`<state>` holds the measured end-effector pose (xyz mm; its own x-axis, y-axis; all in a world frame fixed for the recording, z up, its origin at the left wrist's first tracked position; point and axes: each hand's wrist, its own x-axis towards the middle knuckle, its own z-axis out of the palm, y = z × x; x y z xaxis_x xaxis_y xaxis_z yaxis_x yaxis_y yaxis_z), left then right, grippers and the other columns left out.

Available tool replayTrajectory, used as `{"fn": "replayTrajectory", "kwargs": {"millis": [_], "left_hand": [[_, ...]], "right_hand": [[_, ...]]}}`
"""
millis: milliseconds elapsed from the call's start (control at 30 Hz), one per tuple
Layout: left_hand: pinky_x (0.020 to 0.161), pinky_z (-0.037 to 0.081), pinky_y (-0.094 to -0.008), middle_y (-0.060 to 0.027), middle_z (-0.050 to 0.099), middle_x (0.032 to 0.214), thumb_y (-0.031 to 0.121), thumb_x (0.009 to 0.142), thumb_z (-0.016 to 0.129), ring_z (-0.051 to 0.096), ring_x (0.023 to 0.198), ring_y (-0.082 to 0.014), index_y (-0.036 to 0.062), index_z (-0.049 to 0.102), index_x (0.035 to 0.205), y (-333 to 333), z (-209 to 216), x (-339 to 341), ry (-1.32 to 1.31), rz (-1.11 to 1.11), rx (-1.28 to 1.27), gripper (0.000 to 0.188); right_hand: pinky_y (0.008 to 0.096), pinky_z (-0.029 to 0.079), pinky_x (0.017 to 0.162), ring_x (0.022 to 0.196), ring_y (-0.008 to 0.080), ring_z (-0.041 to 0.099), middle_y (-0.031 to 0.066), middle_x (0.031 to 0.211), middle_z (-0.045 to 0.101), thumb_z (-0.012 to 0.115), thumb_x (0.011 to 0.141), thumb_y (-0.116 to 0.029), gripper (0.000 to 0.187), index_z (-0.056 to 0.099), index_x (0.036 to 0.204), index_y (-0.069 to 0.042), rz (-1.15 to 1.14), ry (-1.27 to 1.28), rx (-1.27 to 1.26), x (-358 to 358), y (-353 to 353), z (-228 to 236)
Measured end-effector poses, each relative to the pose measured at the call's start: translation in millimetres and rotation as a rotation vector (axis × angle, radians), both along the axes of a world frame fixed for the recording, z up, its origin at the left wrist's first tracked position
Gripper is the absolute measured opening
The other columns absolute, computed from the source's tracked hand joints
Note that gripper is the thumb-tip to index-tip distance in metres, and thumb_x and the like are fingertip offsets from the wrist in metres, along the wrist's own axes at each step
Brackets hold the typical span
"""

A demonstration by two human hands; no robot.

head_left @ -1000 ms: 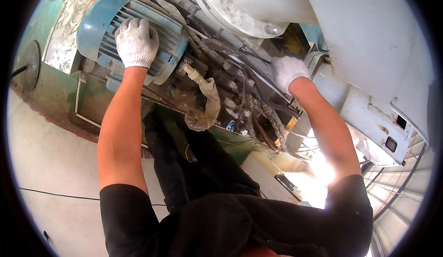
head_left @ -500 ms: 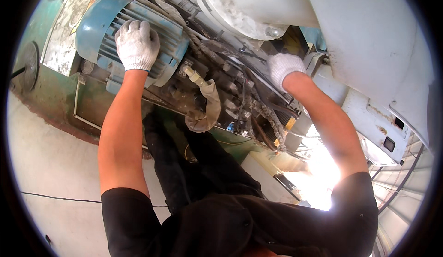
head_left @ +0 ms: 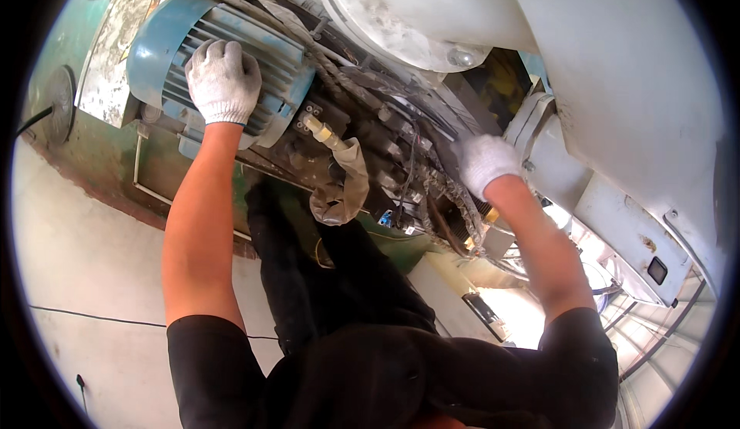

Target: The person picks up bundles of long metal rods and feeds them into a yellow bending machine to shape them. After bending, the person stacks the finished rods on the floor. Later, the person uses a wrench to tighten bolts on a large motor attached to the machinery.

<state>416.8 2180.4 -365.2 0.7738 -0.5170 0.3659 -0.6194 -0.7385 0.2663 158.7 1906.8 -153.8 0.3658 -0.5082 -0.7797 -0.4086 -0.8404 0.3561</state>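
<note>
My left hand (head_left: 224, 80), in a white knit glove, rests on a blue electric motor (head_left: 279, 70). Its fingers curl over the motor's cooling fins, and the fingertips are hidden. My right hand (head_left: 489, 161), gloved alike, is closed in a fist and smeared by motion. It is above the dusty hoses and cables (head_left: 451, 190) at the right end of the machine's valve area. Whatever it may hold cannot be made out. A pale cable fitting (head_left: 322, 130) with a loose plastic wrap (head_left: 343, 190) sticks out beside the motor.
A large white machine casing (head_left: 617, 67) overhangs the right side, with a round white flange (head_left: 385, 24) next to it. Farther down at right is a white box (head_left: 632, 236). A green machine base (head_left: 92, 155) lies at left, and a thin black cable (head_left: 100, 317) crosses the pale floor.
My right hand has moved down and slightly right, away from where a shiny metal bar showed beside it. My left hand stays on the motor. The view has shifted slightly.
</note>
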Motion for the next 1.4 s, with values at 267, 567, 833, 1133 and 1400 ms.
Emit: {"fn": "replayTrajectory", "kwargs": {"millis": [267,567,833,1133,1400], "left_hand": [[0.095,0.053,-0.0530,-0.0105,0.074,0.103,0.017,0.088,0.071,0.069,0.109,-0.0371,0.0088,0.069,0.089,0,-3,0,-0.008,0.006,0.002,0.009],[0.094,0.054,-0.0537,-0.0120,0.075,0.101,0.017,0.088,0.071,0.070,0.109,-0.0369,0.0079,0.069,0.088,4,-4,1,0.016,-0.015,-0.026,0.010],[0.095,0.054,-0.0540,-0.0124,0.075,0.101,0.017,0.087,0.072,0.070,0.109,-0.0372,0.0073,0.069,0.088,5,-3,2,0.031,-0.024,-0.053,0.010],[0.094,0.054,-0.0536,-0.0121,0.073,0.098,0.016,0.086,0.072,0.070,0.108,-0.0372,0.0076,0.068,0.087,5,-2,3,0.043,-0.028,-0.042,0.010],[0.091,0.054,-0.0534,-0.0104,0.070,0.096,0.015,0.082,0.075,0.068,0.105,-0.0358,0.0095,0.066,0.085,3,-3,2,0.001,-0.037,-0.087,0.011]], "right_hand": [[0.0511,0.065,0.090,0.108,0.0381,0.080,0.0195,0.116,0.081,0.059,0.097,-0.017,0.031,0.085,0.112,-0.007,0.246,0.056,-0.063,57,-19,-1],[0.0512,0.064,0.092,0.111,0.0377,0.079,0.0185,0.120,0.081,0.060,0.098,-0.015,0.031,0.085,0.115,-0.008,0.299,0.166,-0.054,86,-1,-4],[0.0513,0.064,0.092,0.110,0.0376,0.079,0.0189,0.120,0.081,0.060,0.098,-0.016,0.031,0.085,0.115,-0.008,0.282,0.153,-0.071,80,0,-11],[0.0515,0.064,0.092,0.110,0.0367,0.080,0.0187,0.118,0.081,0.058,0.099,-0.017,0.032,0.085,0.113,-0.008,0.260,0.156,-0.087,80,3,-11],[0.0522,0.064,0.091,0.109,0.0380,0.079,0.0204,0.117,0.081,0.059,0.098,-0.018,0.031,0.085,0.109,-0.006,0.211,0.056,-0.084,46,-16,-17]]}}
